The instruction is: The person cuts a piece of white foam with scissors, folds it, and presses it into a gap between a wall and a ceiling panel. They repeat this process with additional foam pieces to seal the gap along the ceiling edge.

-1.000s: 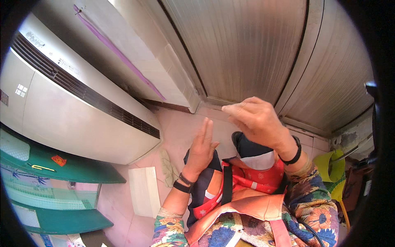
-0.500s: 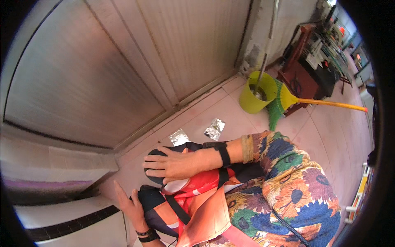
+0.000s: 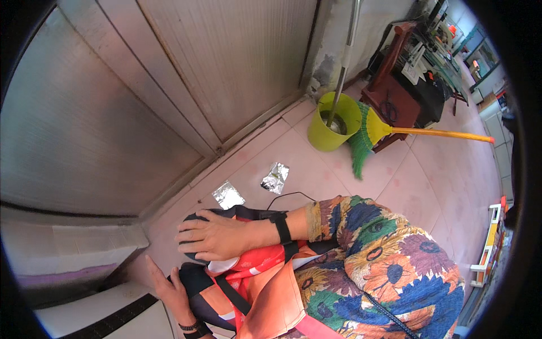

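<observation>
My right hand (image 3: 212, 234) lies flat with its fingers spread on a dark rounded surface, apparently my covered knee. A black strap (image 3: 280, 227) circles that wrist, below a flower-patterned sleeve (image 3: 384, 254). At the lower left, my left hand (image 3: 169, 288) has its fingers stretched and thumb apart, beside the other dark knee (image 3: 197, 279). It holds nothing that I can see. A red and orange apron-like cloth (image 3: 276, 294) drapes over my lap, crossed by a black band. Two crumpled silver foil pieces, one (image 3: 228, 195) nearer my right hand and another (image 3: 275, 178) beyond, lie on the floor.
Beyond the foil stands a yellow-green bucket (image 3: 323, 134) with a metal pole (image 3: 345, 62) in it. A green-bristled broom (image 3: 372, 127) leans beside a reddish-brown chair (image 3: 403, 101). Panelled doors (image 3: 96, 124) fill the left. A white box-like thing (image 3: 127, 322) sits lower left.
My view has shifted, so the bucket, broom and foil appear farther left. A thin dark cable now shows behind my right wrist. Both hands keep their pose.
</observation>
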The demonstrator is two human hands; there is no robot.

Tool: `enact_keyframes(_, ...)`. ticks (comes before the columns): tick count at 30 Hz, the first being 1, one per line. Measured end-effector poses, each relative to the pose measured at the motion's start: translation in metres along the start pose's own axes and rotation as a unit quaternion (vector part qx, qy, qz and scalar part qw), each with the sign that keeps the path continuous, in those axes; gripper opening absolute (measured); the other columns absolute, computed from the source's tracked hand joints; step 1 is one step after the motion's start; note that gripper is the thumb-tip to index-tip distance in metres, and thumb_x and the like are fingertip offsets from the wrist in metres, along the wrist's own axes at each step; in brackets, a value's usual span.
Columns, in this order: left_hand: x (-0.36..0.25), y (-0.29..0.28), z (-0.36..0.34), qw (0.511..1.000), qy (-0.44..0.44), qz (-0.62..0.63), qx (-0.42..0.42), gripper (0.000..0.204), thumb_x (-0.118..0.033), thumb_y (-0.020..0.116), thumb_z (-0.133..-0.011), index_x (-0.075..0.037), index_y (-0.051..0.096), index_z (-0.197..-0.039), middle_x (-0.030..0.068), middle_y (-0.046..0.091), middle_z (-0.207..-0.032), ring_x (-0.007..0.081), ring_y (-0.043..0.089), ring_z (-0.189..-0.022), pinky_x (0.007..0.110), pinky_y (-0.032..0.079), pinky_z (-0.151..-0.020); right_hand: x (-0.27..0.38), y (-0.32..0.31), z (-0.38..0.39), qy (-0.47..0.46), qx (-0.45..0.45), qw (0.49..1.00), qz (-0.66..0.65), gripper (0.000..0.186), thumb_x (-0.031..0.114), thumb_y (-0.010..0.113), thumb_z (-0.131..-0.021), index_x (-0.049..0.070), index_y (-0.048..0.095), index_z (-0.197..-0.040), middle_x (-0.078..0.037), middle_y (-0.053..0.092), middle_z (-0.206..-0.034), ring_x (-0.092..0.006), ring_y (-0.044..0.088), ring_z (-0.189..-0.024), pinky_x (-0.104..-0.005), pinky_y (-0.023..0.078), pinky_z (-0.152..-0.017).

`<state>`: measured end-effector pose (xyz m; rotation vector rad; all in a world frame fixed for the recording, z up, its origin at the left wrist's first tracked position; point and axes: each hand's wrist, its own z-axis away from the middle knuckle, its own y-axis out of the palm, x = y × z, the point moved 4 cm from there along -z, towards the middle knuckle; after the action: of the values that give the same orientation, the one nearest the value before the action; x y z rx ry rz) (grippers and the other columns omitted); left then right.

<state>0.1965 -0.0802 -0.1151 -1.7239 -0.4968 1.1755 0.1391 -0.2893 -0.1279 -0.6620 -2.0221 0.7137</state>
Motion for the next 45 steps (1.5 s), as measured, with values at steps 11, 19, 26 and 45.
enact_keyframes(11,-0.001,0.002,-0.002,1.0,0.01,0.001,0.009,0.073,-0.002,0.061,-0.083,-0.002,0.028,-0.149,0.0234,0.037,-0.147,0.0422,0.039,-0.131,0.043,0.033,-0.107,0.003,0.002,0.002,-0.001,-0.028,1.0,-0.006,0.034,0.027,0.062,-0.086,0.016,0.06,-0.119,-0.003,0.052,-0.129,-0.0246,0.042,-0.128,-0.0519,0.034,-0.1)
enact_keyframes(19,-0.007,-0.002,-0.001,0.999,0.009,0.024,-0.022,0.074,-0.002,0.061,-0.084,-0.001,0.026,-0.149,0.0237,0.035,-0.149,0.0391,0.037,-0.135,0.042,0.031,-0.11,0.001,0.001,-0.001,0.0,-0.02,1.0,0.002,0.034,0.029,0.061,-0.086,0.017,0.061,-0.118,-0.002,0.053,-0.129,-0.0239,0.042,-0.129,-0.0509,0.035,-0.1)
enact_keyframes(26,-0.007,-0.006,0.0,0.999,0.026,0.006,-0.042,0.071,-0.003,0.061,-0.086,-0.002,0.028,-0.149,0.0201,0.035,-0.15,0.0367,0.037,-0.136,0.041,0.031,-0.11,0.007,-0.002,-0.002,-0.002,-0.015,1.0,0.007,0.032,0.029,0.058,-0.086,0.017,0.063,-0.115,-0.002,0.055,-0.128,-0.024,0.042,-0.129,-0.051,0.034,-0.1)
enact_keyframes(45,0.017,-0.08,0.068,0.985,-0.051,0.014,-0.164,0.068,-0.002,0.053,-0.089,0.002,0.023,-0.15,0.0192,0.037,-0.15,0.0308,0.038,-0.137,0.04,0.028,-0.113,-0.231,0.007,0.149,0.619,-0.001,0.735,-0.275,0.03,0.023,0.064,-0.088,0.001,0.067,-0.107,-0.007,0.068,-0.085,-0.0145,0.064,-0.077,-0.0286,0.052,-0.062)
